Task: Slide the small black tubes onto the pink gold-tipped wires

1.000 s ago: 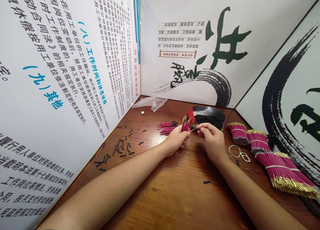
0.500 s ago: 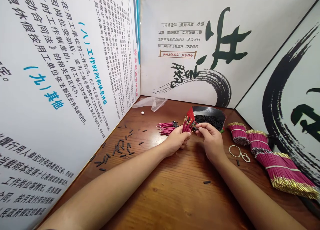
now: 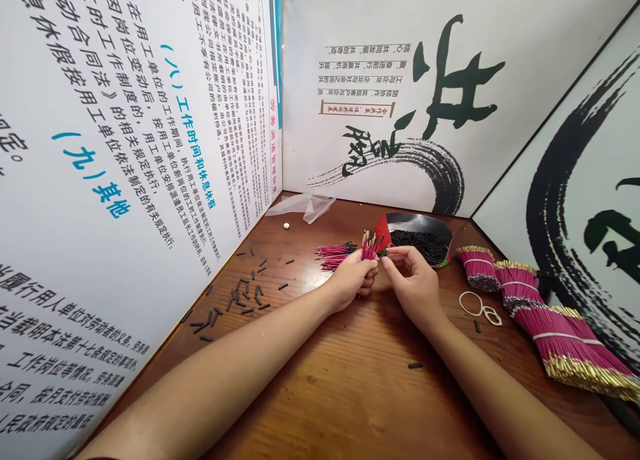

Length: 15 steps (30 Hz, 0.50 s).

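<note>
My left hand (image 3: 353,280) is closed around a small bunch of magenta wires (image 3: 369,247), whose gold tips point up and away from me. Some tips in the bunch look black. Close beside it, my right hand (image 3: 414,283) pinches a small black sleeve (image 3: 383,253) between thumb and forefinger, at the right side of the bunch. The fingers partly hide this piece. Just behind my left hand lies a pile of magenta wires with black ends (image 3: 334,253). A black-lined tray (image 3: 423,221) with a red side holds many black sleeves (image 3: 417,243) beyond my right hand.
Loose black sleeves (image 3: 244,293) lie scattered on the wooden table (image 3: 320,387) at the left. Banded bundles of magenta wires (image 3: 560,333) line the right side, near pale rubber bands (image 3: 471,303). A clear plastic bag (image 3: 305,207) sits at the back. Printed panels (image 3: 370,20) enclose the table.
My right hand has shifted slightly left, its fingertips nearer to the bunch. The bunch in my left hand has moved a little left and stands more upright.
</note>
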### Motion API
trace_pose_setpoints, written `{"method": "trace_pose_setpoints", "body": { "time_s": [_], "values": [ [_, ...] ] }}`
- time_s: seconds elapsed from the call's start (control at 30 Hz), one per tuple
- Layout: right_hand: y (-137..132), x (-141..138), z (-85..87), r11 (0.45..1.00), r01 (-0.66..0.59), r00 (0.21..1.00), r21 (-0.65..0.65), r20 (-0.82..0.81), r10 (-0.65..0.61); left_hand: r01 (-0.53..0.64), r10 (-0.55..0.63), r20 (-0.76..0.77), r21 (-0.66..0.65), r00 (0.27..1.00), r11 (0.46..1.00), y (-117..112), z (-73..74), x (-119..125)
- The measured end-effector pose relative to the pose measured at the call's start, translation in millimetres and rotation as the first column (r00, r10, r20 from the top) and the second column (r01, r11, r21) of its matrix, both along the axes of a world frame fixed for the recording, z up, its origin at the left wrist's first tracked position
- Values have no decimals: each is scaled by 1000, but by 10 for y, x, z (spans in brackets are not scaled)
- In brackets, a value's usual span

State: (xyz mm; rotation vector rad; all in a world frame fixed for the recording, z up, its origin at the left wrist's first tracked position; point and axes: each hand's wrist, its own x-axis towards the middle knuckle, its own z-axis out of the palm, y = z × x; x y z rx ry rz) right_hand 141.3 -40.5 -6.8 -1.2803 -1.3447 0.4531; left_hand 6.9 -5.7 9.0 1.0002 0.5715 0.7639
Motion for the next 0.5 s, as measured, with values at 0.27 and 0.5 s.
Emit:
{"method": "trace_pose_setpoints", "body": {
  "time_s": [0.27, 0.5],
  "values": [
    [-30, -2, 40, 999, 14, 981, 46, 194, -22, 3, -3, 1, -18, 1000, 1000, 10, 4, -4],
    [-34, 4, 30, 998, 9, 973, 55, 231, -22, 2, -2, 2, -61, 1000, 998, 18, 6, -3]
  ]
}}
